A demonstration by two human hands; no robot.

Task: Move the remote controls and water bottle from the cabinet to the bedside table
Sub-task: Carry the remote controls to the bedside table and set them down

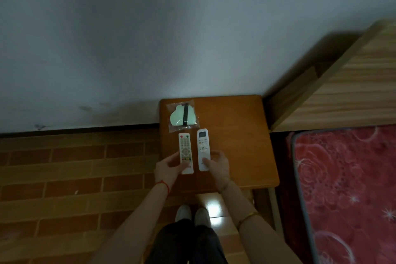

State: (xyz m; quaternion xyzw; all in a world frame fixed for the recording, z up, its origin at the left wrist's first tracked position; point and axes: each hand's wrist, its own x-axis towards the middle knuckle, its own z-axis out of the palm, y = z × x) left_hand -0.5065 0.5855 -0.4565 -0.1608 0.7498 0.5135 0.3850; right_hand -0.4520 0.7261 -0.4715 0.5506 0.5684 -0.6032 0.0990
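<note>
Two white remotes lie side by side on the wooden bedside table (235,135). The left remote (184,148) has many coloured buttons; my left hand (168,170) grips its near end, thumb on top. The right remote (203,146) has a small screen at its far end; my right hand (217,166) holds its near end. Both remotes rest flat on the tabletop. No water bottle is in view.
A pale green item in a clear plastic bag (183,117) lies at the table's far left corner, just beyond the remotes. A bed with a red patterned mattress (347,188) and wooden headboard (342,83) stands to the right. A grey wall is behind; brick-patterned floor lies left.
</note>
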